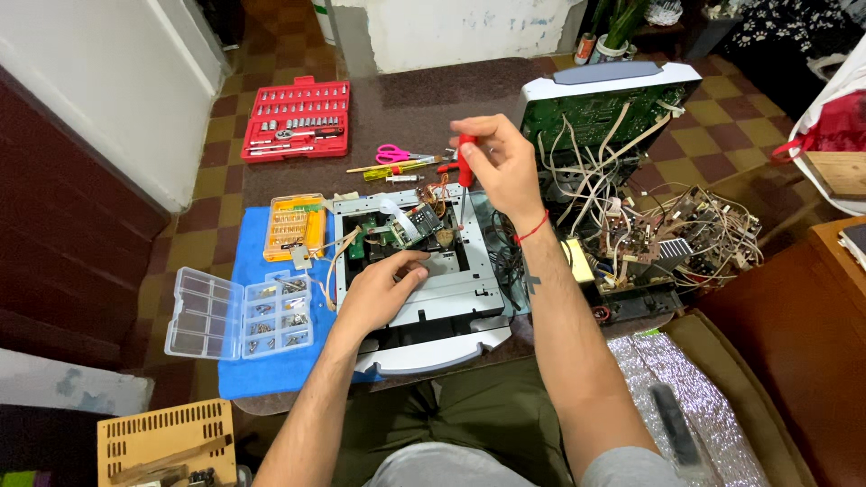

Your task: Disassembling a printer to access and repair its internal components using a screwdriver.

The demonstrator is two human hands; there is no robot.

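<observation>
While resting palm-down on the opened disc-player chassis (pixel 424 289), left hand (pixel 383 293), fingers loosely spread and curled onto the grey metal frame, gripping nothing. Right hand (pixel 505 167) raised above the chassis's far right corner, closed around a red-handled screwdriver (pixel 465 162) held upright, shaft pointing down into the chassis interior; tip contact not discernible. Red string bracelet (pixel 532 227) on that wrist.

Inside the chassis, toward its far edge: small green circuit board (pixel 397 230) with a tilted component and short wires. White curved front panel (pixel 428 356) along the chassis's near edge, closest to the wearer's lap.

Left of the chassis, touching the blue mat (pixel 271 370) beneath: orange bit case (pixel 293 225), and nearer, a clear compartment box (pixel 239 311), lid open, small screws in the cells. Beyond the chassis, on the dark table: pink-handled scissors (pixel 397 153) and a yellow-handled tool (pixel 397 169) just beside them. Farther beyond and to the left: red socket set (pixel 299 119), case open.

Right of the chassis: upright white housing with a green mainboard (pixel 591 113), tangled white cables (pixel 586 171) spilling from it, then a loose brown circuit board (pixel 667 230) crowded with wires. Well to the chassis's near left, on the floor: tan slotted crate (pixel 162 442).
</observation>
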